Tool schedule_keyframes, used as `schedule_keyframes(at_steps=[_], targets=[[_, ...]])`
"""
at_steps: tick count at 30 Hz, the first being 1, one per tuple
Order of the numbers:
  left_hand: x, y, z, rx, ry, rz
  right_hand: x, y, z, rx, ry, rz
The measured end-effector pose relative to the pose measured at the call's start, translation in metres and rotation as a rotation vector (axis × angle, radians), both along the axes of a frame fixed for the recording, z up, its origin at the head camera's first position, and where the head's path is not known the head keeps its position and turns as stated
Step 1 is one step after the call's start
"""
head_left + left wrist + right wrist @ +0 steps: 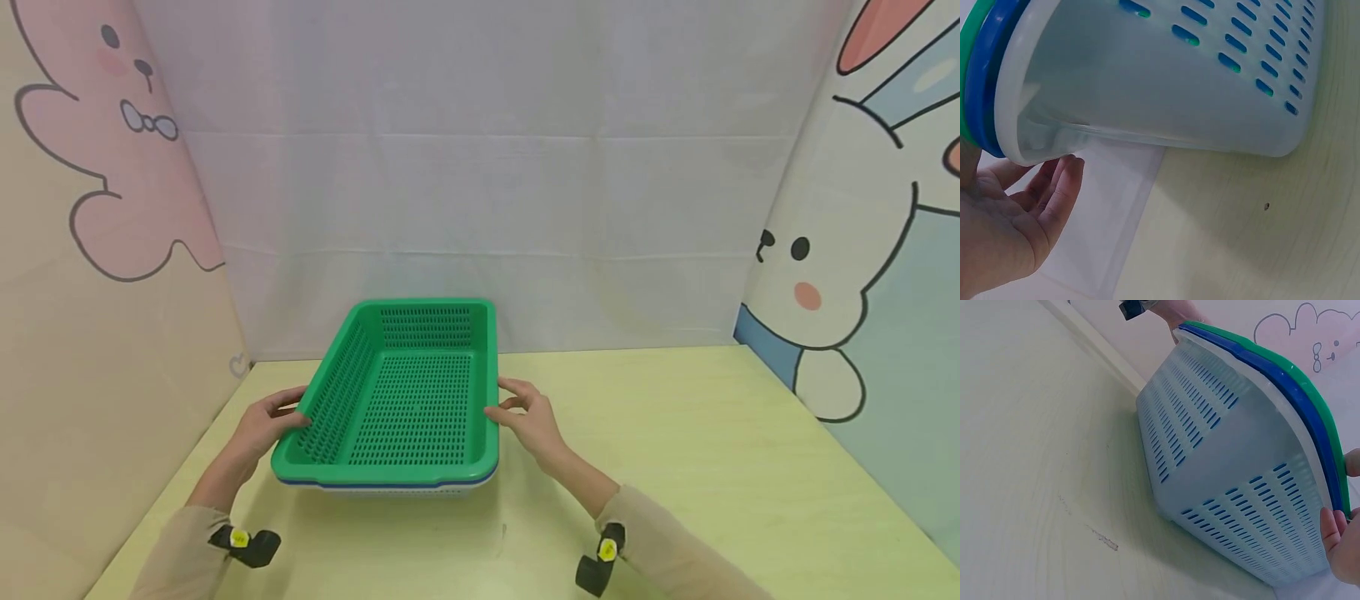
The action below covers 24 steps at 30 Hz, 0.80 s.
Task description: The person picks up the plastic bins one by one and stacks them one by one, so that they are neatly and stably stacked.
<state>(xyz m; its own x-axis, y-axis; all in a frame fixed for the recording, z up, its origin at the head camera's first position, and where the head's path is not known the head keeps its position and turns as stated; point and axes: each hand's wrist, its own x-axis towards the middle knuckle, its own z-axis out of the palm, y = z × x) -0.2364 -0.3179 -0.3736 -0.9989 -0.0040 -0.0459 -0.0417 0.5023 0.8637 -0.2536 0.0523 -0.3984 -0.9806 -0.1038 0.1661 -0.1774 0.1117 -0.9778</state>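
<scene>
A stack of nested perforated plastic baskets sits on the table: a green basket (416, 408) on top, a blue basket (984, 81) inside a white basket (1116, 81) at the bottom. My left hand (258, 429) grips the left rim, thumb over the green edge and fingers beneath the rims. On the opposite side, my right hand (534, 421) pinches the right rim, its thumb on the green edge and fingertips under the white rim. The green basket has nothing in it.
The pale wooden table (675, 450) extends toward the right and front. A white cloth wall (480, 192) stands close behind the baskets. Side panels with a pink cartoon figure (142, 200) and a white rabbit (832, 258) flank the table.
</scene>
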Motion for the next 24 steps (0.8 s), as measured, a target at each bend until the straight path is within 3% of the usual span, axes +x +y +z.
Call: schedule_keyframes(at_steps=[8,17,24], targets=[[0.0,-0.002,-0.003,-0.006,0.023,-0.024,0.001,-0.001,-0.002,-0.014,0.033,0.03],[-0.001,0.001,-0.001,-0.04,0.004,-0.045,0.019,0.003,0.021,0.023,0.05,0.038],[-0.001,0.003,-0.001,-0.047,-0.019,-0.065,0.019,0.009,0.02,0.028,0.062,0.044]])
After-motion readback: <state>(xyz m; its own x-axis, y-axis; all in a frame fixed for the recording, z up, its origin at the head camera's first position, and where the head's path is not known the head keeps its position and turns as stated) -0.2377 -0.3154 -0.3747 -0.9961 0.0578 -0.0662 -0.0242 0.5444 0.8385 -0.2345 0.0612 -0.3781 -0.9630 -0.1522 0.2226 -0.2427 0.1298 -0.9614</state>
